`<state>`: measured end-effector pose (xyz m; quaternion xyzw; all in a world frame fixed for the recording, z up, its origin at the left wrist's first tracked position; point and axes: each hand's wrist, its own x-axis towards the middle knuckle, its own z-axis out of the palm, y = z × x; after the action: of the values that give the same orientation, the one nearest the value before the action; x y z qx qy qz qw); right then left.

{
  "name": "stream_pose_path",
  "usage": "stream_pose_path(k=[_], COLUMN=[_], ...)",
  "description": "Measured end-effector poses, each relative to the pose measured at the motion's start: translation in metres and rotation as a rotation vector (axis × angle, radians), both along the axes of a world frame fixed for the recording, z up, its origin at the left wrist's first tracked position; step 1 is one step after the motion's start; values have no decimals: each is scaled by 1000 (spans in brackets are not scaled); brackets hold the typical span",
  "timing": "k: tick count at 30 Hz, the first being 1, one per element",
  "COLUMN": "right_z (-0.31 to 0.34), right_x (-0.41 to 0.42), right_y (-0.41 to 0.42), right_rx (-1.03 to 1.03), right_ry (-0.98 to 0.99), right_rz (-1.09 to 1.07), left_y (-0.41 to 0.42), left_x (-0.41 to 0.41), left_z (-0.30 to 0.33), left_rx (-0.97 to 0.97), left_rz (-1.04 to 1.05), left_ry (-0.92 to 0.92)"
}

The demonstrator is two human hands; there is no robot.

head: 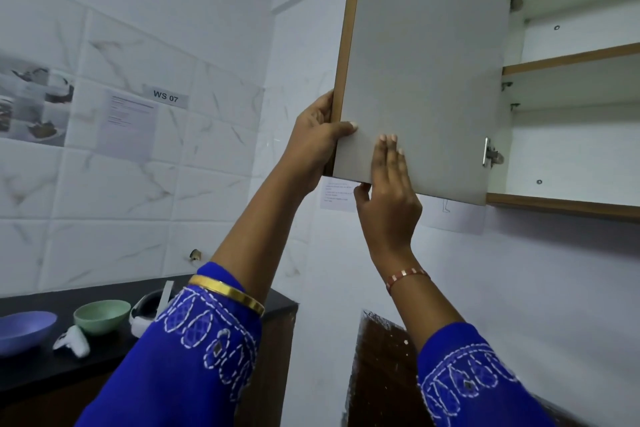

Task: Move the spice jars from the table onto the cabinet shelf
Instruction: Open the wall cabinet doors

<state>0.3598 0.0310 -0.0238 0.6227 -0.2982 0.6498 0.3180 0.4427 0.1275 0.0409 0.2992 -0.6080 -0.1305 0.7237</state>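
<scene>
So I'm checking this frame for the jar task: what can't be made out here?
- Spice jars: none show in the head view; the table lies outside the frame.
- Cabinet shelf: its right part is cut by the frame edge.
- Left hand: its fingers wrap behind the cabinet door.
- Wall notice: print too small and blurred.

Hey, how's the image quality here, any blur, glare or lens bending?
Head view: even, soft light with no harsh glare; wide-angle bending tilts the wall tiles and door; both hands, left and right, are fairly sharp; the bowls and sleeves at the bottom look softer.
</scene>
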Motion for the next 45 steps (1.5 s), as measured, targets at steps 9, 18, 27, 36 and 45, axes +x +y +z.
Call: stream_pose_path(k=[9,18,27,36,45], right_z=[1,-7,-14,-21,-10], right_x=[-31,-146,-339,-495,-557], right_y=[3,5,0,-5,-31], right_rx=[-29,-65,3,174,351], right_ry=[172,371,331,262,214], right_rz=[43,-43,-307,-609,-908], left_y=[5,8,-24,-56,-105], left_x=[-49,-163,-321,-451,-494], left_z=[-28,-41,-59,-83,-73], left_rx=[-142,-335,-296,-184,24], left_rz=[616,750,451,73,-265], left_ry=[-61,-190,-194,-195,-152])
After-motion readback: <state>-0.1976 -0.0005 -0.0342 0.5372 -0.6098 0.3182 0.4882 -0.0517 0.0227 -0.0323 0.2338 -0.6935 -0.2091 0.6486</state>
